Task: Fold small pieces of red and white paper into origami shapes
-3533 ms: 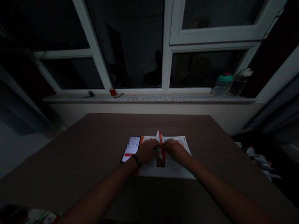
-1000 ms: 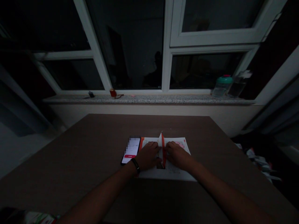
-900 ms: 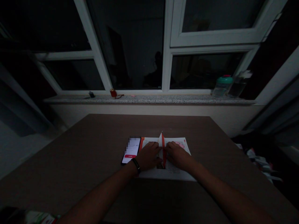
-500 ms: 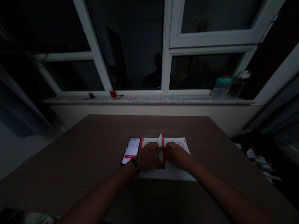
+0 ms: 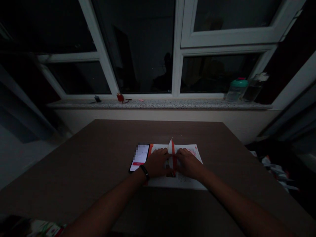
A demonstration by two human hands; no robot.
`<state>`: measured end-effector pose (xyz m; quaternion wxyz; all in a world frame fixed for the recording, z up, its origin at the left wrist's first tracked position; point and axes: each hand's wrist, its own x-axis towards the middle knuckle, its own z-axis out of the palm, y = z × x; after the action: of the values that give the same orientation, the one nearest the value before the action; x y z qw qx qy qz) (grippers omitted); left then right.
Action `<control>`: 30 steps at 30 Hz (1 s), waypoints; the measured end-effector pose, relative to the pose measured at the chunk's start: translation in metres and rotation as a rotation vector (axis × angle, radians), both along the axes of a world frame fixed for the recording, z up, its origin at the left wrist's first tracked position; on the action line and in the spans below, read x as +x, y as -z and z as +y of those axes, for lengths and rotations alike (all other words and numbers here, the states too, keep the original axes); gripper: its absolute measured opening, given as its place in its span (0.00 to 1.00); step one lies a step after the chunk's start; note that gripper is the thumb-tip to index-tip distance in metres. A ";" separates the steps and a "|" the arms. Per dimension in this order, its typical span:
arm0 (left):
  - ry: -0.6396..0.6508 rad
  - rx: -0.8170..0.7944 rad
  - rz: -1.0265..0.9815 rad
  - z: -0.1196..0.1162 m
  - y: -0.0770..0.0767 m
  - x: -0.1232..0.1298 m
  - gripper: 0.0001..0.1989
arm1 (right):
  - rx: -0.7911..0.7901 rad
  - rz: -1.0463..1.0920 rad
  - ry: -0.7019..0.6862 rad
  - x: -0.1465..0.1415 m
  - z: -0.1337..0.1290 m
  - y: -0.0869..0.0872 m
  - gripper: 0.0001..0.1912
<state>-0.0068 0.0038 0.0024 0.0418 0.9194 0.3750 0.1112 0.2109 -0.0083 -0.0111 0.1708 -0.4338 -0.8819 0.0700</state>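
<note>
An open printed booklet [image 5: 191, 184] lies on the brown table [image 5: 111, 148]. From its middle a page with a red edge [image 5: 172, 143] stands raised, its tip pointing up. My left hand [image 5: 159, 163], with a black band on the wrist, is closed at the left side of this page. On the other side my right hand [image 5: 189, 163] is closed against the red edge, fingers bent. Both hands pinch the page between them; the fingertips are partly hidden. A phone [image 5: 139, 157] with a lit screen lies just left of the booklet, near my left wrist.
A stone windowsill [image 5: 158, 104] runs behind the table. On it stand a small red object [image 5: 119, 97], a teal-lidded bottle [image 5: 236, 89] and a clear bottle [image 5: 254, 87]. Patterned fabric [image 5: 44, 227] shows at the lower left, and crumpled items [image 5: 275, 169] at the right.
The view has shifted slightly. My right hand's fingers have drawn a little closer to the raised page; both hands stay on it.
</note>
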 end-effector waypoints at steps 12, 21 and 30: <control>0.053 0.008 -0.013 -0.004 0.001 -0.002 0.32 | 0.039 -0.024 0.036 -0.004 0.000 0.001 0.14; 0.015 0.003 0.051 -0.003 0.001 0.001 0.22 | 0.032 -0.014 0.015 -0.004 -0.006 -0.001 0.26; 0.018 -0.018 -0.003 -0.001 0.005 -0.002 0.22 | 0.009 -0.008 -0.006 -0.001 -0.005 -0.002 0.26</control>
<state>-0.0093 0.0029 -0.0027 0.0515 0.9221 0.3676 0.1089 0.2099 -0.0129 -0.0095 0.1691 -0.4304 -0.8843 0.0649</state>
